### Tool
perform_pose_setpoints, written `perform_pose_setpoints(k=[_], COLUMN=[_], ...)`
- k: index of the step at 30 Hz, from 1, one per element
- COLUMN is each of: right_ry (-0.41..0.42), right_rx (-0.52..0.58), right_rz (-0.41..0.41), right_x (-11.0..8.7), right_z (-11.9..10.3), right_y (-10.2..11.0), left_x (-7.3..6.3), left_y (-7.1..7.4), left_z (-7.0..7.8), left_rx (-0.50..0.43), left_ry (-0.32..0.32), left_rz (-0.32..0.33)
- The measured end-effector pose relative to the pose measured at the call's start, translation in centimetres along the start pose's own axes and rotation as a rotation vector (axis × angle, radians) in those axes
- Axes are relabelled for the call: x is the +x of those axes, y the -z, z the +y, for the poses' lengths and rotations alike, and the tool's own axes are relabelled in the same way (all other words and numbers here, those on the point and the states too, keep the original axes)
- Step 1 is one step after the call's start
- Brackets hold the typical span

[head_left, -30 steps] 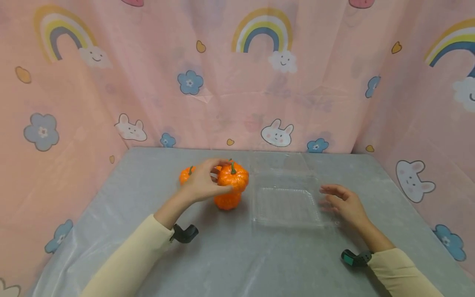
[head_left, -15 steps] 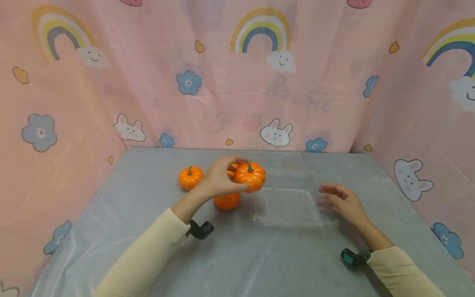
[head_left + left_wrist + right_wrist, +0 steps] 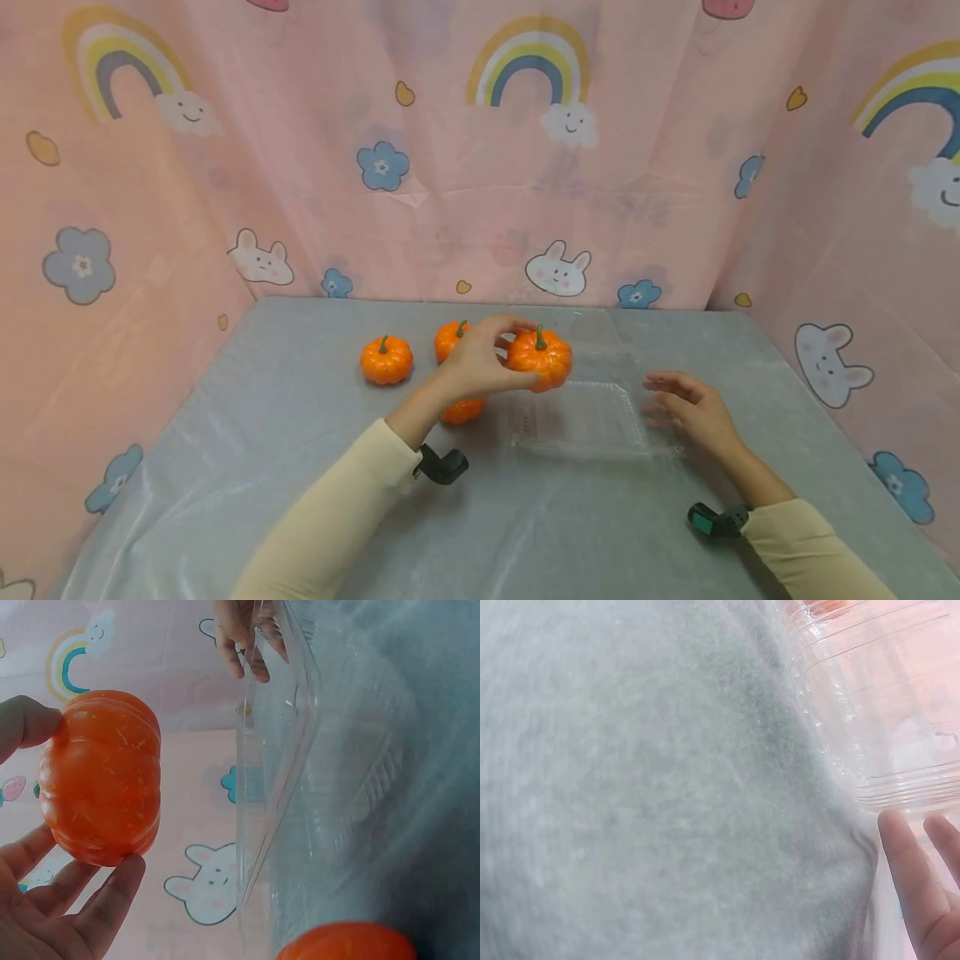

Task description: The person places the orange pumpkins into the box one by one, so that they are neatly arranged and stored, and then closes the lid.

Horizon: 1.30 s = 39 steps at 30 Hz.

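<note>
An orange pumpkin (image 3: 542, 360) is held by the left hand (image 3: 480, 362) from its left side, the thumb laid against the near side and the fingers curled round the far side, so the hand is spread only as wide as the fruit. Its stem is pointed upward, and its squat body is held above the table (image 3: 570, 533). The relation on which the next move seems to turn is that between this pumpkin and the transparent container (image 3: 581, 417): in the head view the pumpkin is seen against the container's rear left part, while in the left wrist view a gap is shown between the two, so no contact is made there. Which way the container's long axis runs cannot be told with certainty. The right hand (image 3: 693, 417) is placed just beside the container's right side, its fingers loosely bent and nothing held; whether the rim is touched cannot be made out. Three more pumpkins are left on the table to the container's left: one farthest left (image 3: 387, 361), one at the back (image 3: 450, 337) and one in front (image 3: 463, 411), the latter two partly hidden by the left hand and forearm
</note>
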State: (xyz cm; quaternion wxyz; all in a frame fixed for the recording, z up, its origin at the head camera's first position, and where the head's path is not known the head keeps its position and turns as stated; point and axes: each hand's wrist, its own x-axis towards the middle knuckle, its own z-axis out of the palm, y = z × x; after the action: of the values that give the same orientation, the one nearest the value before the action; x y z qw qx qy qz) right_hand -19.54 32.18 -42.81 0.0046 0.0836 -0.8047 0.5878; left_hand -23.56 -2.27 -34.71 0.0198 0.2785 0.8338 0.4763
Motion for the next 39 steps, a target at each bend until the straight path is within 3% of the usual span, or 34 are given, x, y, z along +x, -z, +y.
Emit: perform_pose_setpoints(k=[9,18,25,32,39], right_ry=[0.018,-0.046,-0.078,-0.048,-0.039], right_rx=[0.078,0.080,0.075,0.149,0.164], right_rz=[-0.019,-0.003,0.006,0.005,-0.007], right_x=[0.0,-0.1,0.0,0.1,0.1], right_z=[0.2,0.0,0.2,0.5,0.8], right_y=[0.1,0.2,0.2,0.0,-0.1], left_x=[1.1,1.8,2.1,2.1,2.2], left_y=[-1.6,-3.4,-5.2,-6.9,-8.6], left_z=[0.1,0.2,0.1,0.0,-0.2], left_rx=[-0.020,0.002,0.024,-0.005,0.057], left_ry=[-0.015,0.059,0.063,0.056,0.069], left_rz=[-0.037,-0.062,-0.095,-0.114,-0.123])
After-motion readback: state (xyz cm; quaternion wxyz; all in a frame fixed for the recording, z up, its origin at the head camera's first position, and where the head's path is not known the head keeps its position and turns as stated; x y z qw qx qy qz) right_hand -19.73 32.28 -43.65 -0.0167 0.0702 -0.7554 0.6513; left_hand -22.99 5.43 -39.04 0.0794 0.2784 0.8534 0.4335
